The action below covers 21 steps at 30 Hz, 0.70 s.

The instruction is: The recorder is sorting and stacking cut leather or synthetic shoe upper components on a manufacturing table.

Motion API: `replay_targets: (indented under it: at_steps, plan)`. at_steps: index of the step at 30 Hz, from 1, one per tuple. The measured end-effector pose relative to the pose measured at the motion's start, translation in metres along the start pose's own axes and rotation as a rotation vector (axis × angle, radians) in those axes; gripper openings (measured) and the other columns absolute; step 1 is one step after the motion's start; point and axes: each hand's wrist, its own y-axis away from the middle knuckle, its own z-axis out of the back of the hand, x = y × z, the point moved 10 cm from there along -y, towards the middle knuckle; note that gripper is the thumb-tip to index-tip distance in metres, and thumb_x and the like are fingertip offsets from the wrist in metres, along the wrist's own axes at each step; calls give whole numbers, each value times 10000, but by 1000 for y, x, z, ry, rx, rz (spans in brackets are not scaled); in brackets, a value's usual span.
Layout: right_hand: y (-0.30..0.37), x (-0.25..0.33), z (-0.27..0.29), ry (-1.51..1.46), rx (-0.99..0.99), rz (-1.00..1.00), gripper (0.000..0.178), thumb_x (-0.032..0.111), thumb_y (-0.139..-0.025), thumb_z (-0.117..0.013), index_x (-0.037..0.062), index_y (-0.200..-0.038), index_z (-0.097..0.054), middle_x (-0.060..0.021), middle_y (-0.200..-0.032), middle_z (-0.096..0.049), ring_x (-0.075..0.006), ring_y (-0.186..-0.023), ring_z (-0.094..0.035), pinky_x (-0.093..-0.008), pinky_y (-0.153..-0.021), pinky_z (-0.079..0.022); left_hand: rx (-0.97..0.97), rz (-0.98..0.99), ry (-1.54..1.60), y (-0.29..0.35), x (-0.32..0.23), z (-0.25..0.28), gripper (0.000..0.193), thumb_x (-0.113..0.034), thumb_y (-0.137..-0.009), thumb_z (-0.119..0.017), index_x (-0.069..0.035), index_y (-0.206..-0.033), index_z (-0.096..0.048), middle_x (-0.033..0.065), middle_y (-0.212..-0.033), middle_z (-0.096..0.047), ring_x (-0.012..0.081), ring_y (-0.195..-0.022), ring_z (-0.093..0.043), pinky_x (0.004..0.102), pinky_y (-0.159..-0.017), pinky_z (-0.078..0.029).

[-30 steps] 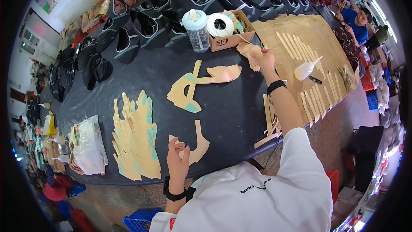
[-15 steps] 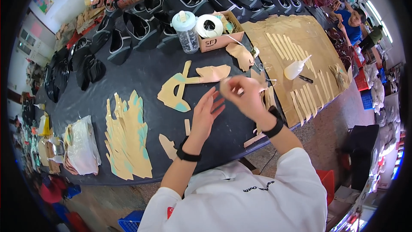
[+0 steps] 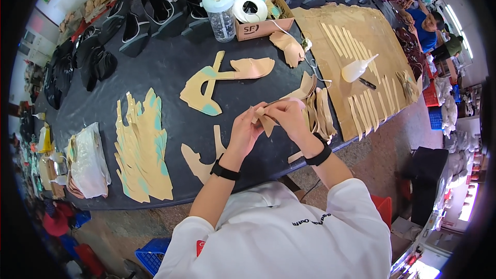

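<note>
My left hand (image 3: 245, 133) and my right hand (image 3: 290, 118) meet over the table's front middle, fingers pinched together on a small beige leather piece (image 3: 267, 125). Its pointed end hangs below my fingertips; the fingers cover the rest. Just beyond them lies a curved beige shoe-upper piece (image 3: 199, 93) with green patches, crossed by a strip and touching a pinkish piece (image 3: 253, 68). Left of my left wrist rests another cut piece (image 3: 195, 164). To the right of my right hand stands a bunch of folded beige pieces (image 3: 319, 111), partly hidden.
A pile of cut pieces (image 3: 144, 150) and a plastic-wrapped bundle (image 3: 90, 163) lie to the left. On the right, a cardboard sheet (image 3: 382, 31) bears strips, a glue bottle (image 3: 356, 70) and a black pen-like tool (image 3: 367, 83). Behind are a tumbler (image 3: 222, 20), a box (image 3: 266, 28) and black shoes (image 3: 160, 13).
My hands were apart, the right one blurred and raised; now they are together with the leather piece between their fingertips. The whole view has shifted slightly, so the table sits higher.
</note>
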Motion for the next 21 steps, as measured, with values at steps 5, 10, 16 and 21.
replay_targets:
  at_steps: [5, 10, 16, 21]
  plan:
    - [-5, -20, 26, -291, -270, -48, 116, 98, -856, -563, -9, -870, -606, -13, -778, -593, -69, -675, -540, -209, -603, -437, -26, -54, -70, -13, 15, 13, 366, -233, -997, -372, 51, -1179, -516, 124, -1076, -589, 188, -971, -604, 344, -860, -502]
    - [-5, 20, 85, -130, -617, 240, 119, 109, -892, -547, -2, -892, -589, -16, -767, -582, -65, -697, -531, -215, -624, -438, -283, -56, -177, -13, 23, 67, 335, -222, -988, -391, 61, -1049, -560, 127, -979, -621, 190, -870, -635, 331, -792, -534]
    - [-10, 69, 96, 320, -672, 420, 161, 90, -867, -595, -51, -944, -593, -94, -804, -639, -111, -713, -597, -260, -669, -486, -369, 28, -98, -1, 24, 88, 294, -215, -974, -442, 43, -1046, -561, 126, -1007, -610, 201, -921, -611, 342, -845, -503]
    - [-4, 89, 109, 257, -873, 436, 178, 127, -889, -568, -37, -952, -598, -92, -742, -613, -139, -688, -581, -268, -643, -461, -68, -128, 0, -30, 27, 75, 255, -202, -937, -517, 39, -1008, -561, 97, -998, -595, 178, -916, -583, 353, -880, -488]
